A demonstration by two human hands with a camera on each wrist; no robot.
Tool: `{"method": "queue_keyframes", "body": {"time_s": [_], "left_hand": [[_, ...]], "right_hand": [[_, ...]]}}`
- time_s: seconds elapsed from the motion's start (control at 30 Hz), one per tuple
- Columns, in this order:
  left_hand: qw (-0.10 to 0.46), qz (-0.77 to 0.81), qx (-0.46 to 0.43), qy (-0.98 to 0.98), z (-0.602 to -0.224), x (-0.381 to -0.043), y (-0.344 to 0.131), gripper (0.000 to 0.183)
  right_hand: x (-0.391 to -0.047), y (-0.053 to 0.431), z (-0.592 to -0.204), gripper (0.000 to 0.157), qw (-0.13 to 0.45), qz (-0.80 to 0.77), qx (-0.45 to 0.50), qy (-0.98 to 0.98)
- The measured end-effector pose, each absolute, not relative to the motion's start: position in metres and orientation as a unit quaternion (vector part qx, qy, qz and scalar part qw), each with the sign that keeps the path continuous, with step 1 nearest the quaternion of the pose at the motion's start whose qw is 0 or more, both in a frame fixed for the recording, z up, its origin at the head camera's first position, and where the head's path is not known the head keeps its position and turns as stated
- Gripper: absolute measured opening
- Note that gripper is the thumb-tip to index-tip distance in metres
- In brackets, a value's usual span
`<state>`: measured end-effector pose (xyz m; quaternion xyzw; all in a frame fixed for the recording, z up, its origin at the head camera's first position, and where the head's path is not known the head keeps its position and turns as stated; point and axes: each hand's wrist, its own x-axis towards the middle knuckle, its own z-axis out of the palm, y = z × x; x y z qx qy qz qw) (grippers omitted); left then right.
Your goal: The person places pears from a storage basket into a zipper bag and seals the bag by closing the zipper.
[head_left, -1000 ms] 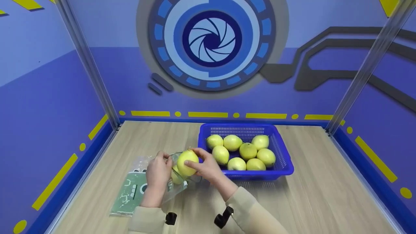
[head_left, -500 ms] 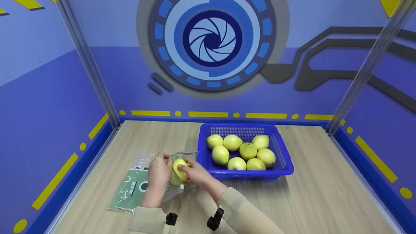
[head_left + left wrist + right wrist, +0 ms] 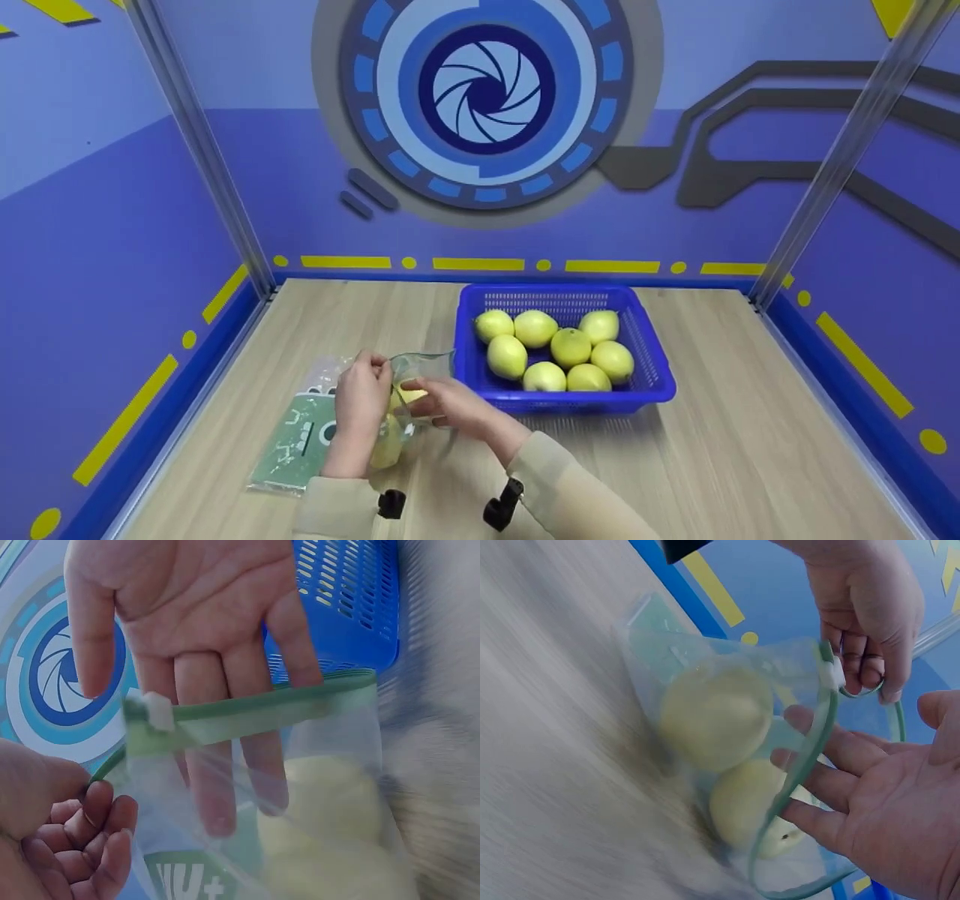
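A clear zip bag (image 3: 427,366) with a green zip edge hangs close over the table, its mouth spread apart. My left hand (image 3: 361,401) pinches the edge of that mouth between thumb and forefinger. In the right wrist view two yellow-green pears lie inside the bag, an upper pear (image 3: 720,716) and a lower pear (image 3: 746,806). My right hand (image 3: 459,409) has let its fingers reach through the mouth, straight and spread, holding nothing. The left wrist view shows those fingertips (image 3: 217,817) through the film, beside the pears.
To the right stands a blue plastic basket (image 3: 570,406) with several pears (image 3: 507,357) in it. Left of my hands lies a flat green package (image 3: 289,442) with white print. Blue panels wall in the wooden table (image 3: 735,435) behind and at both sides.
My right hand has lowered a pear from above the bag's mouth into the bag and let go of it. The left hand has kept its pinch on the bag's edge.
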<state>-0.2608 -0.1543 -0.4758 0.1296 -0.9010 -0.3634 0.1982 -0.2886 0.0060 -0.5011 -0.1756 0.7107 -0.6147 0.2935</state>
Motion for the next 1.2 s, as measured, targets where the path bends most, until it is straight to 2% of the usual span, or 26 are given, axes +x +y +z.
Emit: {"method": "queue_keyframes", "body": {"time_s": [0.43,0.6,1.0,1.2], "left_hand": [[0.204,-0.385,0.127,-0.891,-0.477,-0.26,-0.158,0.011],[0.2,-0.389,0.124,-0.891,-0.477,-0.26,-0.157,0.011],[0.201,-0.394,0.123,-0.888,-0.479,-0.26,-0.158,0.012],[0.198,-0.394,0.122,-0.889,-0.481,-0.26,-0.159,0.012]], "right_hand": [[-0.311,0.058,-0.478,0.045,0.231,-0.637,-0.183,0.712],[-0.323,0.084,-0.475,0.047,0.204,-0.63,-0.171,0.729],[-0.346,0.135,-0.477,0.037,0.127,-0.585,-0.149,0.787],[-0.356,0.152,-0.482,0.025,0.07,-0.539,-0.13,0.83]]}}
